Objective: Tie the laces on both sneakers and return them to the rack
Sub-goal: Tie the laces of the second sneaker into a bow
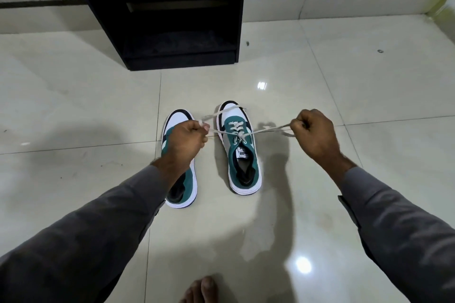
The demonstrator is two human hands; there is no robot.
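Sneakers sit side by side on the tile floor (98, 106), toes toward the black rack (157, 7), which stands a bit beyond them. The right sneaker (242, 147) is the one being worked: its lace (266, 129) is pulled taut out both sides from a crossing near the top eyelets. Left hand (187, 140) has its grip clenched on one end, hovering over the left sneaker (181, 194); right hand (315, 135) is clenched on the other end, out past the shoe.

Looks to me like the first overhand knot getting cinched, no bow yet. Next up would be forming loops without losing tension. Can't tell if the left one's laced up, since the arm hides it. Both need racking after.
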